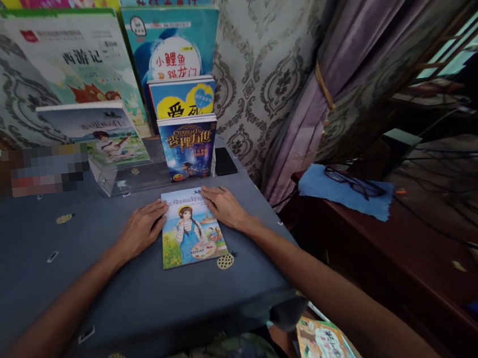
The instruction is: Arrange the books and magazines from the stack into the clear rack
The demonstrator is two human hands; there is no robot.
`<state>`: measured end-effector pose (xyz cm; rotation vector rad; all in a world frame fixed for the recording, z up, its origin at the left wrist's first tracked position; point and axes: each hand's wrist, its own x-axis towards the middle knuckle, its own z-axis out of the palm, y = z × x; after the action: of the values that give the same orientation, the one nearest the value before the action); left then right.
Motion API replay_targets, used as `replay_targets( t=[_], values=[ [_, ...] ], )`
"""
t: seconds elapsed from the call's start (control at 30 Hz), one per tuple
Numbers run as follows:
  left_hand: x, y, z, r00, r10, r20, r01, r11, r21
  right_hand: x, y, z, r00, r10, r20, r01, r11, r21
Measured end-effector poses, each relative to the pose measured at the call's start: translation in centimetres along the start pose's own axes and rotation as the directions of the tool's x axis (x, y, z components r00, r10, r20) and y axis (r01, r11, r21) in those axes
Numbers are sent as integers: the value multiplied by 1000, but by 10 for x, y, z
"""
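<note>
A thin paperback book lies face up on the cloth-covered table, its cover showing a girl in a yellow hat and blue overalls. Along its left edge, the fingers and thumb of my left hand press against the side. My right hand has its fingertips over the upper right corner. The book is held between both hands; the undersides of my fingers are hidden. Just beyond it stands a clear tiered display rack, carrying a dark blue book and a book with a guitar player.
Taller books, one white and green and one teal, rise behind. A black phone lies right of the rack. Glasses rest on a blue cloth on the side cabinet, near cables. More books sit low at right.
</note>
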<state>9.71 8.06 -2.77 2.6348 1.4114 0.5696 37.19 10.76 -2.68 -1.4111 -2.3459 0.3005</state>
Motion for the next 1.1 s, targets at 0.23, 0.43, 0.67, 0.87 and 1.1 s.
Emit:
replay_targets(
  t=[0.23, 0.43, 0.67, 0.87, 1.1],
  values=[
    [-58, 37, -19, 975, 218, -40, -218, 976, 2, 1, 0, 2, 1000, 15, 2, -15, 1000, -7],
    [-78, 63, -26, 925, 380, -30, -380, 925, 6, 2, 4, 6, 1000, 9, -9, -9, 1000, 26],
    [-44, 95, -3, 854, 519, 29, -520, 853, 50, 2, 3, 6, 999, 16, -29, -15, 999, 32],
    [-18, 127, 13, 837, 544, 63, -548, 833, 76, 2, 8, 7, 999, 6, -40, -2, 997, 79],
    [28, 104, 16, 883, 458, 98, -459, 888, -23, 12, 27, 12, 988, 78, -133, -18, 915, 404]
  ],
)
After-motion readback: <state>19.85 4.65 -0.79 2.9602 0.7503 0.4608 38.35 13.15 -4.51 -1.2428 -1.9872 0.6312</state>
